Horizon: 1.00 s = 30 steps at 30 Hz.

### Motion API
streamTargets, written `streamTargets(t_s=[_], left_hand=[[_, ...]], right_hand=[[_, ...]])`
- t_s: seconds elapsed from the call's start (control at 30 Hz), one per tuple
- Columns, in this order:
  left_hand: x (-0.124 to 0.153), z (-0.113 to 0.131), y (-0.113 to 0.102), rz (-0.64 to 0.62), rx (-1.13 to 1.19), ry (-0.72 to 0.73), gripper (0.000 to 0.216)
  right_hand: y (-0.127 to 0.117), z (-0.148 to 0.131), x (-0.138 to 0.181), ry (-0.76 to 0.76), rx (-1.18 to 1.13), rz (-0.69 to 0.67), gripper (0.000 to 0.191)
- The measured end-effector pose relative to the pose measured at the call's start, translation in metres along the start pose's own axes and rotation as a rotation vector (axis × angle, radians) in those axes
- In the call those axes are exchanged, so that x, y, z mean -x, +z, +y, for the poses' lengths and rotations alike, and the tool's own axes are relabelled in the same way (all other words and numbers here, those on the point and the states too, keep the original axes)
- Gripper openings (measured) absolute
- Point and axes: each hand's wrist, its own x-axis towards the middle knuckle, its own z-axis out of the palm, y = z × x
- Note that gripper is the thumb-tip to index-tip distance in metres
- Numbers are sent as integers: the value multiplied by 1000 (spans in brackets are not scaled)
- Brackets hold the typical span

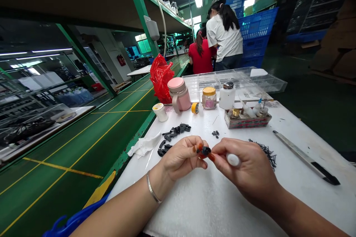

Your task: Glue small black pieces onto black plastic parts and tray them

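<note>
My left hand is closed in a pinch around a small black part, held up above the white tabletop. Close against it, my right hand is wrapped round a slim tool with a rounded white end. The tool's tip is hidden by my fingers, so its kind is unclear. Behind my left hand lie loose black plastic pieces. Several tiny black rings sit beyond the fingertips. A heap of thin black pins lies beside my right hand.
A utility knife lies at the right. At the back stand a box of small bottles, a white bottle, a jar, a pink mug and a white tub. A green conveyor runs left; two people work ahead.
</note>
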Motion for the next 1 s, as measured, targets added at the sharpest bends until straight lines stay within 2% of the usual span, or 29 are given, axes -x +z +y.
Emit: streamTargets(t_s=[0.23,1.0], left_hand=[[0,0,0,-20,44,9,17],[-1,0,-1,-16,10,9,24]], right_hand=[[-1,1,1,33,-3,-14,15],[-2,-2,1,57,-23,-17,15]])
